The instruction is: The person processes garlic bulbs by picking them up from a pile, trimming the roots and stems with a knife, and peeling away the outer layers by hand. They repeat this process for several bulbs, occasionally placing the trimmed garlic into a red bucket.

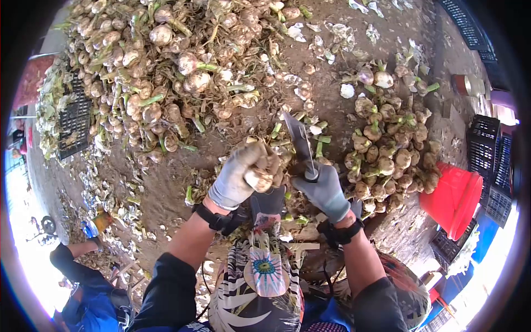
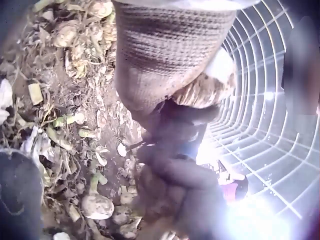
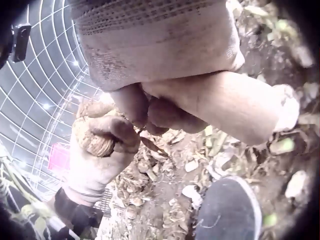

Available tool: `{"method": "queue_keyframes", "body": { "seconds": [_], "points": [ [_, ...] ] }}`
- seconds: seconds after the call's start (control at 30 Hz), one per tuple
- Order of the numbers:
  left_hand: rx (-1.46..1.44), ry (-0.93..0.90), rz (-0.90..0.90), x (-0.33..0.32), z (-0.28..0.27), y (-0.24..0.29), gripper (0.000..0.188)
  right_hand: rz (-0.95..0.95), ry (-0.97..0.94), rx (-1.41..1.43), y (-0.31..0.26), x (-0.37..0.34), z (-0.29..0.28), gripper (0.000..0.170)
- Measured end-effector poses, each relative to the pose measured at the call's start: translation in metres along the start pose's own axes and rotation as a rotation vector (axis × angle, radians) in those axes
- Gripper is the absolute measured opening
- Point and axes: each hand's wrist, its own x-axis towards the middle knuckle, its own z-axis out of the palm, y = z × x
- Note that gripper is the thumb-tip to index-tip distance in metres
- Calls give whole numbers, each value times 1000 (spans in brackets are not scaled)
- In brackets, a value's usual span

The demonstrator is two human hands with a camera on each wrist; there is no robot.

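Note:
In the head view, my left hand (image 1: 242, 172), in a pale work glove, grips a garlic bulb (image 1: 259, 180) with its curled fingers. The bulb's cut white face also shows in the left wrist view beside the brownish glove. My gloved right hand (image 1: 325, 191) holds a knife (image 1: 299, 138) just to the right. Its broad grey blade points up and away from me, tip near the cut stalks on the ground. In the right wrist view, the knife's pale wooden handle (image 3: 225, 105) sticks out from the fist, and the left hand (image 3: 100, 155) grips the bulb (image 3: 97, 137).
A large heap of untrimmed garlic (image 1: 160, 72) lies at the far left, a smaller pile of bulbs (image 1: 387, 152) at the right. Beyond that pile a red bucket (image 1: 451, 199) lies tipped, near black crates (image 1: 484, 144). Cut stalks (image 1: 322, 145) litter the dirt. Another person (image 1: 91, 288) sits lower left.

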Motion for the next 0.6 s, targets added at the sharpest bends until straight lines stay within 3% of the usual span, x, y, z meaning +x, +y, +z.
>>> {"method": "queue_keyframes", "body": {
  "seconds": [0.03, 0.07, 0.13, 0.2, 0.23, 0.27, 0.3, 0.33, 0.37, 0.4, 0.43, 0.47, 0.5, 0.53, 0.57, 0.6],
  "points": [
    [2, 10, 0, -4, 2, 1, 30, 29, -8, -13, 13, 4, 8, 18],
    [-87, -78, 84, -7, 8, 4, 33, 192, -9, -161, 48, 10, 14, 18],
    [-216, -327, 186, 3, 12, 11, 31, 270, 0, -365, 122, -2, 24, 21],
    [345, 153, 187, 4, 36, 10, 33, 319, -14, -264, 148, -21, 40, 23],
    [379, -20, 152, 25, 35, -9, 36, 354, 19, -159, 152, -22, 44, 26],
    [417, -198, 125, 50, 36, -30, 44, 187, -95, -478, 123, -23, 44, 14],
    [728, -250, 270, 61, 65, -42, 45, 178, -103, -480, 144, -21, 51, 14],
    [1033, -293, 408, 61, 90, -48, 46, -195, 49, -761, 186, -22, 59, 28],
    [1128, -275, 440, 61, 93, -42, 42, -579, 215, -1025, 209, -22, 58, 47],
    [1224, -267, 476, 63, 92, -31, 38, -694, 220, -1183, 182, -17, 39, 39],
    [1582, -210, 586, 63, 76, -8, 40, -224, 164, -730, 140, -14, 26, 32],
    [1921, -109, 666, 64, 50, 8, 30, 225, 98, -253, 103, -13, 14, 27],
    [2226, 28, 511, 58, 27, 29, 27, 337, 242, -97, 83, -13, 11, 19],
    [2551, 105, 248, 57, -1, 48, 37, 290, 265, -122, 92, -11, 6, 16],
    [2898, 264, -168, 62, -30, 63, 47, 371, 269, -30, 92, -9, 5, 16],
    [2920, 321, 70, 54, -67, 81, 52, 449, 266, 60, 90, -6, 5, 17]
  ]
}}
